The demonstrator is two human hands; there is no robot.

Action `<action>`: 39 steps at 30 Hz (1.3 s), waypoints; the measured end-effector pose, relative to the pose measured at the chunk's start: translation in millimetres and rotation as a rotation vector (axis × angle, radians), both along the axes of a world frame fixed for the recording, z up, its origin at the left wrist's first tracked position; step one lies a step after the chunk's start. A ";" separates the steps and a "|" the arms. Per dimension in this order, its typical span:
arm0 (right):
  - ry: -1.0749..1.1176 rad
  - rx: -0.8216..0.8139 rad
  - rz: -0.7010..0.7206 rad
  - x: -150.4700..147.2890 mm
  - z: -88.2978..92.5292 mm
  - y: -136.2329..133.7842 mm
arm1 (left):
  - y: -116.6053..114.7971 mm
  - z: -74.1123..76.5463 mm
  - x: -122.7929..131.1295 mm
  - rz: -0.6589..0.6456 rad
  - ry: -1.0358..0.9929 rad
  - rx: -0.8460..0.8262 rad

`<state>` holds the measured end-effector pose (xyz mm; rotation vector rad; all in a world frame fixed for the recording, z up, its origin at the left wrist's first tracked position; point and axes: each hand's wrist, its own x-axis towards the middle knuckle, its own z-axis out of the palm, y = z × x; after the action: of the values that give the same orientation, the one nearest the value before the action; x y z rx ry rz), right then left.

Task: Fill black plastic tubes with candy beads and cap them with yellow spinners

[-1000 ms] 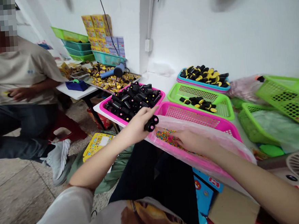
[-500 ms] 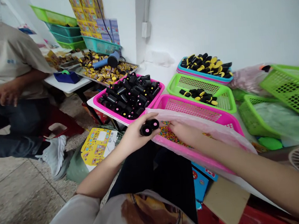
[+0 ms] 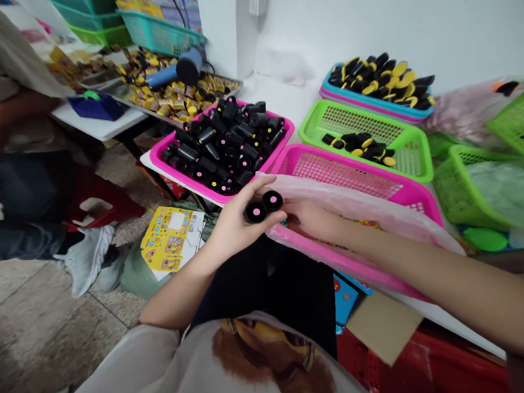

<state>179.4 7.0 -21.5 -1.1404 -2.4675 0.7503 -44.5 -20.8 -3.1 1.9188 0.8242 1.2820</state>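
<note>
**Two black tubes held at the near corner of a pink basket**

The left hand (image 3: pixel 235 225) is clenched around two black tubes (image 3: pixel 262 205), held side by side with their round end faces turned toward the camera; each face shows a pink dot at its centre. The long axes of the tubes run away from the viewer, back into the palm, so only the ends are seen. The right hand (image 3: pixel 311 217) lies just beside the tubes, on their right, its fingers touching or nearly touching them; whether it grips anything cannot be told, as the fingertips are hidden behind the tubes and the left thumb. It rests on a clear plastic bag (image 3: pixel 361 204) draped over the near rim of a pink basket (image 3: pixel 354 175); small coloured pieces show faintly through the bag beyond the right hand.

Beyond the grip and slightly left stands a pink tray (image 3: pixel 281 150) heaped with more black tubes, most lying flat at mixed angles. Farther off to the right, a green basket (image 3: pixel 402 151) holds a few black-and-yellow pieces, and behind it a blue tray (image 3: pixel 363 108) holds many more. To the left of the grip, well apart, another person's leg (image 3: pixel 15 202) and grey shoe (image 3: pixel 85 263) are visible.
</note>
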 end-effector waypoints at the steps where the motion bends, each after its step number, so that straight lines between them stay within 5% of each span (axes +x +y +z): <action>1: 0.012 -0.018 0.017 0.4 1.2 -0.5 | 1.4 -0.2 1.7 -0.008 -0.007 0.009; 10: 0.000 -0.110 0.006 6.5 18.2 -6.5 | 7.9 1.8 8.0 0.074 0.027 0.104; 18: 0.074 -0.096 -0.099 29.9 40.0 -23.8 | 5.4 4.6 15.8 0.082 0.156 0.019; 26: 0.150 0.171 -0.112 32.9 66.8 -30.3 | 11.1 -1.7 28.8 0.031 0.264 0.098; 31: 0.041 0.444 0.003 34.0 63.3 -24.5 | 14.2 -6.0 32.5 0.024 0.291 0.076; 35: 0.006 0.525 0.007 33.3 55.2 -23.3 | 15.0 -5.1 33.1 0.016 0.288 0.074; 39: -0.012 0.578 -0.024 36.2 67.1 -24.9 | 14.6 -2.8 33.9 0.005 0.255 0.057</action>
<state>215.7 -17.9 45.5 -0.9422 -2.4282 0.0033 -10.7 -6.1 -5.9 2.1567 0.9270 1.0877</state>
